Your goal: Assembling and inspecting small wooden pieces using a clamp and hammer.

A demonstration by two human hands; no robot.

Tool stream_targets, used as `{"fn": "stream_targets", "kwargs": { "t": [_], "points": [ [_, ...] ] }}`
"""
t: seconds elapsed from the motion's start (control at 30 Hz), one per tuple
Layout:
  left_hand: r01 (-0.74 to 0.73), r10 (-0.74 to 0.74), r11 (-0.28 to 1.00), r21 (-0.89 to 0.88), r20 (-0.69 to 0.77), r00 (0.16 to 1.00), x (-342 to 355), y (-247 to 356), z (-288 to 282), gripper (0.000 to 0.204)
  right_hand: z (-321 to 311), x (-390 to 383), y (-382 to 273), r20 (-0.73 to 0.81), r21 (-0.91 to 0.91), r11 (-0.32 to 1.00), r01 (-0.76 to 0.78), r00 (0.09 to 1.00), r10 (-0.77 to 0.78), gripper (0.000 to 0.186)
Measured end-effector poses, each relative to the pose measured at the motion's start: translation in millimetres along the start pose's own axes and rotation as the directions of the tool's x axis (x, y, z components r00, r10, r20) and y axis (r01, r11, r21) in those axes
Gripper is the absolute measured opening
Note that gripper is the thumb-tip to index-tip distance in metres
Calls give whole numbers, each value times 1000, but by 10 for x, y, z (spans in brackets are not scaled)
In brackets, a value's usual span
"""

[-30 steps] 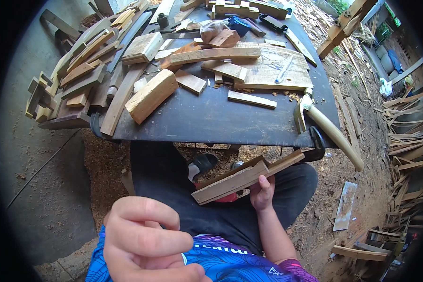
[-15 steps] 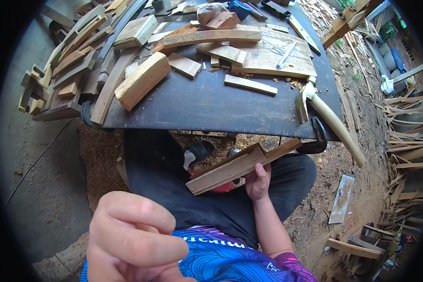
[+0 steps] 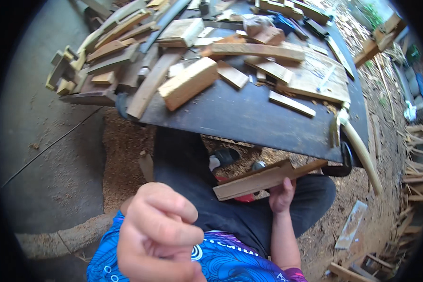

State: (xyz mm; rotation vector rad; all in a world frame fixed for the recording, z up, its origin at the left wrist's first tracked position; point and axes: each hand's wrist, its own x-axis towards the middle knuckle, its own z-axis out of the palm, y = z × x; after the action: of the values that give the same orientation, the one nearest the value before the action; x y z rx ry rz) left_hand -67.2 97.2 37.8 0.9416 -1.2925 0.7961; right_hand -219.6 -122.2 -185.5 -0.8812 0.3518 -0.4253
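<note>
My left hand (image 3: pixel 160 225) is raised large in the lower middle, in front of my patterned blue shirt, its fingers curled inward with nothing visible in them. Low over my dark-trousered lap, my right hand (image 3: pixel 282 195) grips a long, grooved, stepped wooden piece (image 3: pixel 244 185) from below, its thumb on the near face. The piece slants up to the right, close below the edge of the dark work table (image 3: pixel 230 117). On that table's right edge rest a hammer-like tool (image 3: pixel 362 150) with a pale curved handle and a black clamp (image 3: pixel 345 160).
Many offcuts (image 3: pixel 188 84) and boards (image 3: pixel 315 75) cover the table's back and left. Under it are wood shavings (image 3: pixel 122 155) and a sandalled foot (image 3: pixel 225 157). A concrete surface (image 3: pixel 51 178) lies left, a loose board (image 3: pixel 350 223) right, scrap wood piles (image 3: pixel 416 188) and a post (image 3: pixel 376 37) beyond.
The view has turned, so the table now appears further right and tilted. My left hand stays curled; my right hand still holds the wooden piece.
</note>
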Motion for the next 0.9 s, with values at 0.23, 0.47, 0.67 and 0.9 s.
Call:
{"fn": "stream_targets", "kwargs": {
  "t": [0.23, 0.47, 0.67, 0.9],
  "points": [
    [261, -408, 762, 592, 127, 904, 4, -309, -443, 33, -121, -12, 10, -100, -3, 1000, -23, 995, 22, 66],
    [168, -451, 748, 642, 307, 838, -373, -160, -594, 31, -183, 31, 51, -72, -53, 997, -61, 996, 57, 67],
    [62, -747, 203, 977, 113, 655, -1839, 205, -1804, 34, -139, 35, 72, -94, -59, 998, -38, 995, 32, 64],
    [-331, -940, -341, 880, -307, 150, -2977, 234, -1942, 43, -159, 128, 131, -61, -58, 992, -113, 992, 109, 62]
  ]
}}
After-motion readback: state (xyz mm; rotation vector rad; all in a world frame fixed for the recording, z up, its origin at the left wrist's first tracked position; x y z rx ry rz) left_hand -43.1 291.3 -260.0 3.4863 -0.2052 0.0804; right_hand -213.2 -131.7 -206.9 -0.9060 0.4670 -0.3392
